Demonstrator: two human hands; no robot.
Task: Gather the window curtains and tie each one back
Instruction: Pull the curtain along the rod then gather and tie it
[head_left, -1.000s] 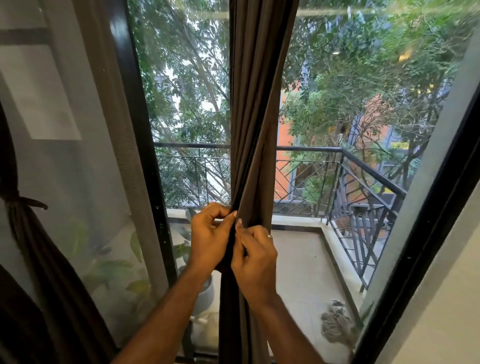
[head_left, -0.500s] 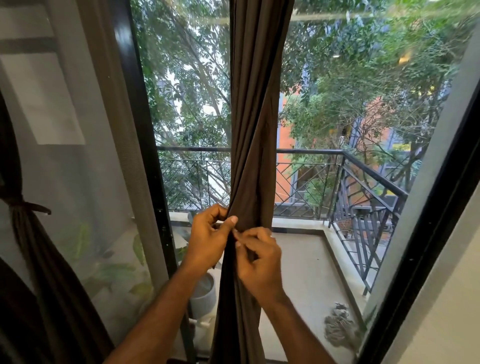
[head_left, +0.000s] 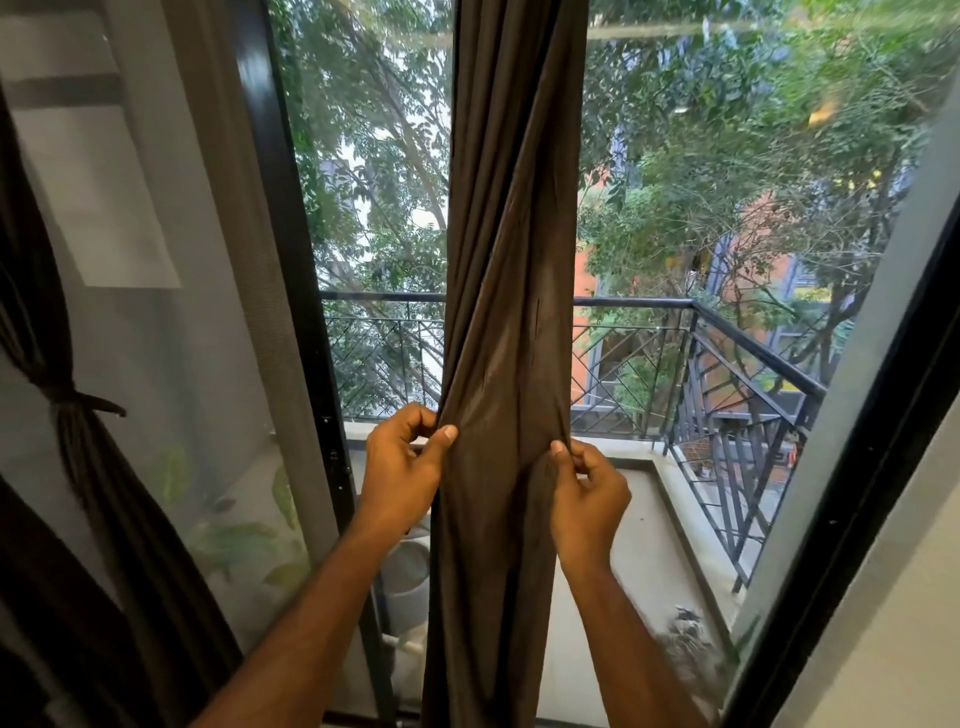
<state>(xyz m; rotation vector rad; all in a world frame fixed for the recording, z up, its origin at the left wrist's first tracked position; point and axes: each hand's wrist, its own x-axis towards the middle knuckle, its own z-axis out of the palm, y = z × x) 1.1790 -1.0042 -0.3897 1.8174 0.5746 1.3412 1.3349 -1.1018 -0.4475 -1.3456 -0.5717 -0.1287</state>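
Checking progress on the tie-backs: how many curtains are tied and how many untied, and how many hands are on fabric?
Tied curtain: 1
Untied curtain: 1
Hands pinching it, left hand and right hand: 2
Total: 4

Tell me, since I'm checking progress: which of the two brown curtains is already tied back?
The left curtain, cinched by a knotted tie. The middle curtain has no tie; the left hand and right hand pinch its edges.
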